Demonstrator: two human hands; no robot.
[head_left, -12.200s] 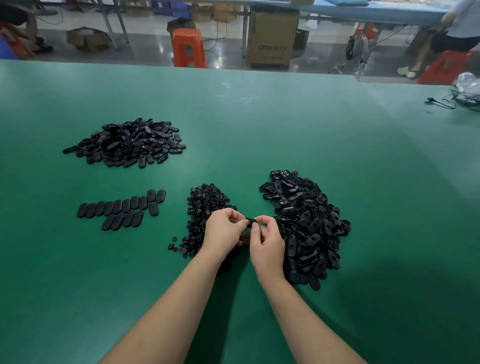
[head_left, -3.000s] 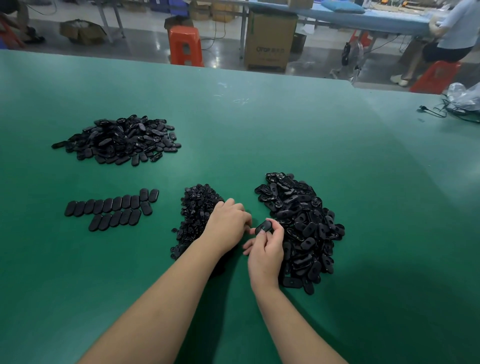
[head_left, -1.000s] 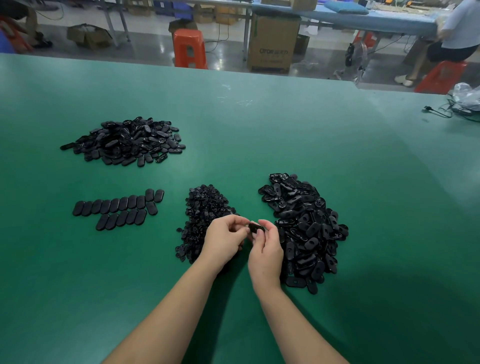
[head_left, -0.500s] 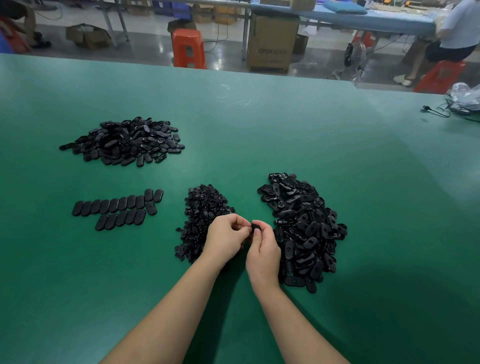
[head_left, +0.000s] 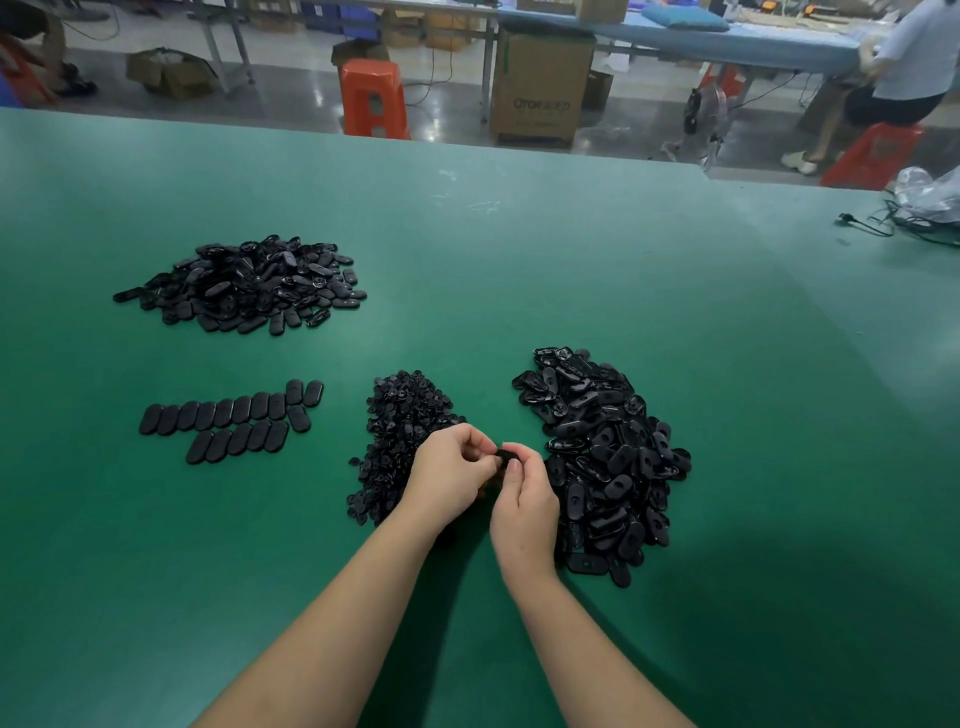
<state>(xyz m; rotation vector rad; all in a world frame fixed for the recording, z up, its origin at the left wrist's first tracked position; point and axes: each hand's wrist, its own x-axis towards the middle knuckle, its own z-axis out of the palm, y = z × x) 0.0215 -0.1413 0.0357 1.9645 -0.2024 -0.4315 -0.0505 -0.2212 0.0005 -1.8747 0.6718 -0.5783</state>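
Left hand and right hand, fingers curled, pinch one small black part between them.

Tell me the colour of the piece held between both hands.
The piece is black; head view.

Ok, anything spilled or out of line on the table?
Only small things: a few stray bits lie off the small-parts pile, and the end ovals of the laid-out rows sit out of line.

Orange stool and cardboard box
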